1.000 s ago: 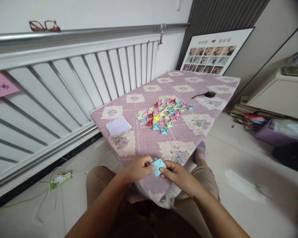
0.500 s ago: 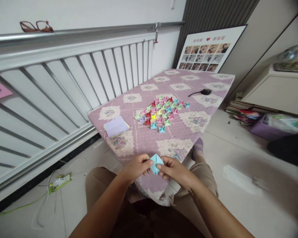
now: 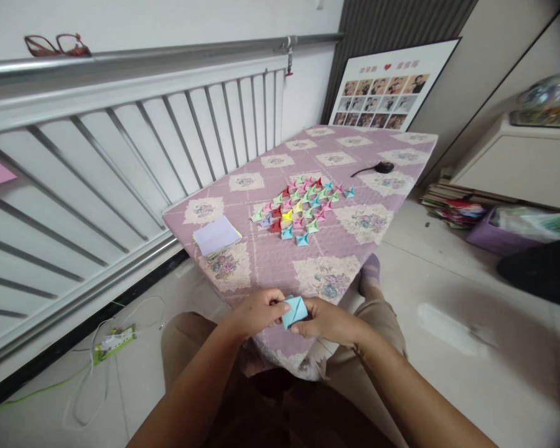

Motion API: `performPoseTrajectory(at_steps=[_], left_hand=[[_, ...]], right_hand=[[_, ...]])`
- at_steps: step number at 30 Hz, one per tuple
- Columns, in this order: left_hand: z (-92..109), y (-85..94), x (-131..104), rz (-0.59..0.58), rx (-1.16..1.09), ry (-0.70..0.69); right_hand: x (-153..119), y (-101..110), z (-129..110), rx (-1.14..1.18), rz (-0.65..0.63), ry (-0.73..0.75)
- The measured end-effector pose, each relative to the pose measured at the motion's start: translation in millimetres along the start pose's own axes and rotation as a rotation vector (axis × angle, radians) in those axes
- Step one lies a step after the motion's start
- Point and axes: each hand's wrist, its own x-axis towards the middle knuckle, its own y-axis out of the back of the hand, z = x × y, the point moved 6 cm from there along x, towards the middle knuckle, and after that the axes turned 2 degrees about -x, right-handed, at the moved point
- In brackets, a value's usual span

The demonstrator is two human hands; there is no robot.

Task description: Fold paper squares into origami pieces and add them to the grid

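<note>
Between my two hands is a light blue folded origami paper (image 3: 294, 312), held above the near corner of the table. My left hand (image 3: 261, 309) pinches its left side, the thumb lying on top. On the right and lower edge, my right hand (image 3: 325, 321) grips it between thumb and fingers. A diagonal fold line crosses the paper's face. Farther up the cloth stand several small folded paper pieces (image 3: 298, 208) in rows, coloured green, pink, red, yellow and blue. To their left lies a stack of square paper sheets (image 3: 217, 236), lilac on top.
A pink floral tablecloth (image 3: 280, 261) covers the table, with a black object with a thin tail (image 3: 383, 167) toward the far right. A white radiator (image 3: 168, 137) runs along the left side. A power strip (image 3: 116, 342) with cables lies on the floor, and a purple bin (image 3: 488, 235) sits at right.
The light blue paper has been turned in my hands, from corner-up to a tilted square. My right fingers have shifted to its lower right edge. The view has moved slightly.
</note>
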Motion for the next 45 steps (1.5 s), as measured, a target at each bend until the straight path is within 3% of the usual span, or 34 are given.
performPoseTrajectory(at_steps=[8,13,20,31,35,45], left_hand=[[-4.9,-4.8,5.1,0.107,-0.268,-0.004],[-15.6,-12.8,3.4,0.248,-0.601,0.040],[-12.7,-26.9,-1.7,0.354,-0.521,-0.026],[1.1,-31.3,-10.4,0.289,-0.776,-0.035],[0.4,-31.9,-13.3,0.292,-0.843,-0.013],[2.5,-25.0,-16.3,0.405,-0.612,-0.041]], right_hand=[[0.8,5.7,3.0,0.063,0.144,-0.040],[-0.5,18.3,9.5,0.352,0.379,-0.036],[-0.6,14.9,20.0,0.709,0.524,0.024],[0.7,0.8,4.9,0.596,0.478,0.181],[-0.8,5.0,5.5,0.449,0.529,0.193],[-4.9,11.7,11.1,0.265,0.669,0.204]])
